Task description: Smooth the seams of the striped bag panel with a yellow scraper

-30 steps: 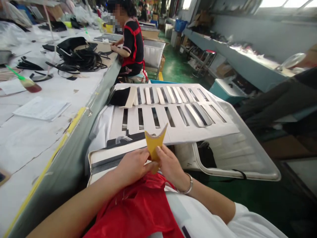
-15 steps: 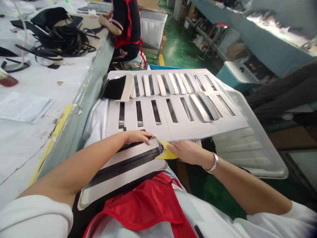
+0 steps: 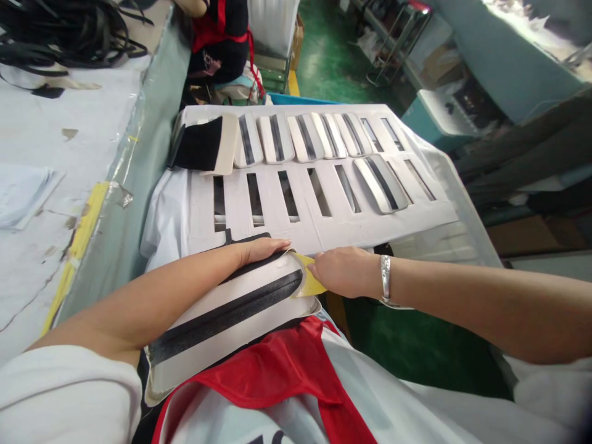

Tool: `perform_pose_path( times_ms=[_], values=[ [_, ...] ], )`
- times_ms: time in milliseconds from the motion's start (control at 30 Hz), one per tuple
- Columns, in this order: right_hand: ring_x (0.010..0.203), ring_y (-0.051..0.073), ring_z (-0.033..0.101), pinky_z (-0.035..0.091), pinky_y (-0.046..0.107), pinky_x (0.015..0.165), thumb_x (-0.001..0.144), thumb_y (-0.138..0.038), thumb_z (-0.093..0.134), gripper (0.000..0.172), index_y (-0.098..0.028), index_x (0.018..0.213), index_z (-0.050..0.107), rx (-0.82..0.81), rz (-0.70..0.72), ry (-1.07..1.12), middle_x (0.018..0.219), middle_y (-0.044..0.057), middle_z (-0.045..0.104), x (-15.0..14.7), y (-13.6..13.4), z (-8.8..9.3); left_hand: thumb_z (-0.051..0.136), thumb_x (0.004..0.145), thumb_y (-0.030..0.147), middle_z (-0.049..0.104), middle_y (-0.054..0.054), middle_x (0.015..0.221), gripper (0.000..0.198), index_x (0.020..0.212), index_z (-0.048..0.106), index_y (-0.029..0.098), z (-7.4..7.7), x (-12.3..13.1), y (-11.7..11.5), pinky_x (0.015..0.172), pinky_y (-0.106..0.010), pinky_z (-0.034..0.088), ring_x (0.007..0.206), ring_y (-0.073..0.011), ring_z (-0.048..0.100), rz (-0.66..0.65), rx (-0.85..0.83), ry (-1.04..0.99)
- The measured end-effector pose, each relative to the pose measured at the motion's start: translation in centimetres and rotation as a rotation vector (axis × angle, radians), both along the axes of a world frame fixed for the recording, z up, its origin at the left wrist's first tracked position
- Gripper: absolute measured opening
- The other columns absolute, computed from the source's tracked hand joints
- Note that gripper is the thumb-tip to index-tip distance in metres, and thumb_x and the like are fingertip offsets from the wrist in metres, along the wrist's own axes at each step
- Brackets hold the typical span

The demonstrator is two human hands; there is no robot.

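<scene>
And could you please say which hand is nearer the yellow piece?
Right: the right hand holds the yellow piece; the left hand is left of it, along the striped panel.

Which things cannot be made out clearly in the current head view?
In the head view:
- Yellow piece, gripped end: hidden by the right hand.
- Co-worker, head: cut off by the top edge.
- Black strips, full pile: cut off by the top and left edges.
- Papers, any writing: too blurred to read.
</scene>
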State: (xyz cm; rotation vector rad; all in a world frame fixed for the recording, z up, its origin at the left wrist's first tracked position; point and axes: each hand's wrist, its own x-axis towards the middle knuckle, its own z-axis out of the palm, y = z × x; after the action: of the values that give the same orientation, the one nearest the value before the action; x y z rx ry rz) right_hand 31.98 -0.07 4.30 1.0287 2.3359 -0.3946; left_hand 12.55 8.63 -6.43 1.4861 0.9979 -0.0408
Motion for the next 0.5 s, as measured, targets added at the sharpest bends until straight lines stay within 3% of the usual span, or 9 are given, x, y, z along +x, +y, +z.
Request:
perform_pose_path(
  times_ms=[133,200,367,500],
  values=[
    [0.079,0.027,0.067,0.05,0.032,0.058,0.094,-0.02,0.033,0.032,-0.013,0.108,0.061,0.023,0.004,0.013,0.09,0.016,0.063,-0.5,-0.7,-0.5,0.04,0.086,0.031,0.062,-0.004,0.124,0.041,0.114,0.065,0.017,0.6,-0.4,0.4,0.104,-0.03,0.033,0.116,-0.0218,0.053,-0.321,0.154,-0.097],
    [0.076,0.026,0.067,0.049,0.031,0.056,0.096,-0.022,0.028,0.036,-0.015,0.11,0.061,0.057,-0.027,0.023,0.089,0.016,0.063,-0.5,-1.3,-0.7,0.036,0.085,0.024,0.059,-0.003,0.128,0.043,0.118,0.063,0.017,1.0,-0.6,0.4,0.105,-0.028,0.032,0.117,-0.0195,0.053,-0.406,0.186,-0.124],
    [0.07,0.025,0.066,0.046,0.031,0.057,0.098,-0.039,0.02,0.048,-0.012,0.101,0.06,0.16,-0.268,0.019,0.071,0.014,0.063,1.0,-2.8,-0.8,0.042,0.084,0.026,0.061,-0.001,0.126,0.04,0.117,0.064,0.019,1.4,-0.8,0.0,0.107,-0.029,0.031,0.118,-0.0198,0.052,-0.352,0.168,-0.214],
    [0.068,0.025,0.066,0.044,0.031,0.058,0.098,-0.044,0.017,0.052,-0.014,0.095,0.058,0.144,-0.498,-0.001,0.07,0.012,0.065,2.4,-3.1,-2.1,0.042,0.086,0.043,0.068,-0.004,0.11,0.041,0.103,0.07,0.018,1.3,-0.3,-0.7,0.099,-0.031,0.04,0.105,-0.0225,0.06,-0.134,-0.153,-0.289]
  ],
)
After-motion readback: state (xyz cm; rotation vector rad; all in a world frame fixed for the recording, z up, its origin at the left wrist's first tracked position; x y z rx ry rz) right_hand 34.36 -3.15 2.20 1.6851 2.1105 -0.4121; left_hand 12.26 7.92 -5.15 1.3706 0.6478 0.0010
